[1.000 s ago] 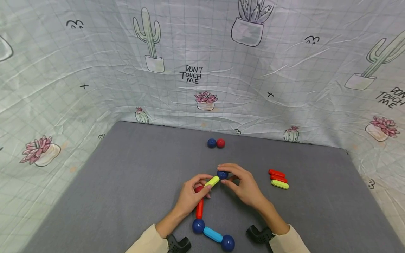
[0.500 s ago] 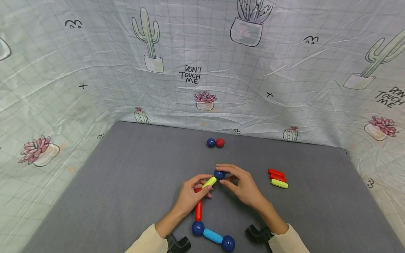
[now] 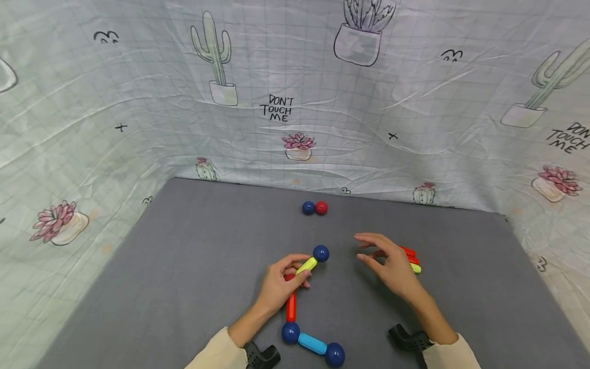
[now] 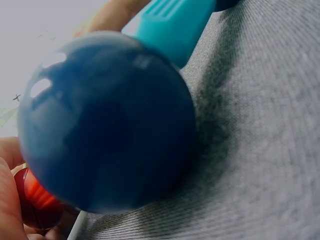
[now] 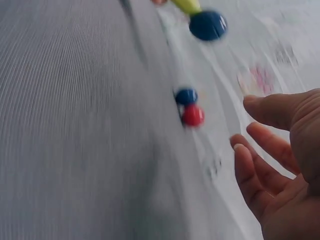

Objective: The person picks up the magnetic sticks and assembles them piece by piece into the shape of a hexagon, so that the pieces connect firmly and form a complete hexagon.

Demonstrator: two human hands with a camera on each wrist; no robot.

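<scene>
In the head view my left hand [image 3: 278,284] pinches a yellow-green rod [image 3: 307,266] beside a red ball [image 3: 289,277], partly hidden by the fingers. A blue ball [image 3: 321,253] sits on the rod's far end. From the red ball a red rod [image 3: 291,307] runs to a second blue ball [image 3: 290,332], and a light blue rod [image 3: 312,343] joins that to a third blue ball [image 3: 334,354]. A blue ball [image 4: 107,125] fills much of the left wrist view. My right hand [image 3: 392,264] holds nothing, its fingers apart, near the loose rods.
Loose red rods [image 3: 409,253] and a yellow-green rod [image 3: 416,268] lie to the right, partly covered by my right hand. A blue ball [image 3: 308,207] and a red ball [image 3: 321,207] touch at the back of the grey table [image 3: 207,246]. Patterned cloth [image 3: 258,61] hangs behind.
My right hand has let go of the blue ball on the yellow-green rod and moved right, towards the loose rods. The left hand keeps its grip in nearly the same place.
</scene>
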